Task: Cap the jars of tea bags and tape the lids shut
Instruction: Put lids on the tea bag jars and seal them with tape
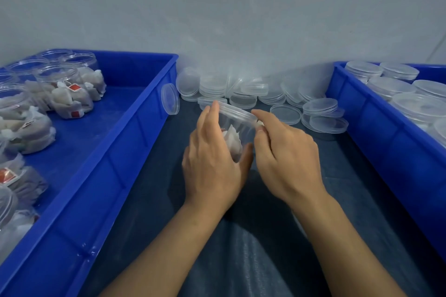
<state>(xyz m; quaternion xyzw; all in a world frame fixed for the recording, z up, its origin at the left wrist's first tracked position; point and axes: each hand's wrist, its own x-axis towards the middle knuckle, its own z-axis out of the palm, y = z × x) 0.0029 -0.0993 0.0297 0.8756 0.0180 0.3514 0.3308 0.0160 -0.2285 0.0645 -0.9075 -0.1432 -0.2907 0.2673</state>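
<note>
A clear plastic jar [235, 135] with white tea bags inside is tilted between my hands at the centre. My left hand [212, 161] wraps round its body. A clear lid [237, 113] sits on the jar's mouth. My right hand [284, 154] pinches the lid's right edge with thumb and fingers. Whether the lid is fully seated I cannot tell. A pile of loose clear lids [241, 94] lies behind the jar against the wall.
A blue crate [135, 113] on the left holds several uncapped jars of tea bags [67, 94]. A second blue crate [357, 113] on the right holds several capped jars [391, 84]. One lid [170, 98] leans on the left crate. Dark cloth [241, 248] covers the surface.
</note>
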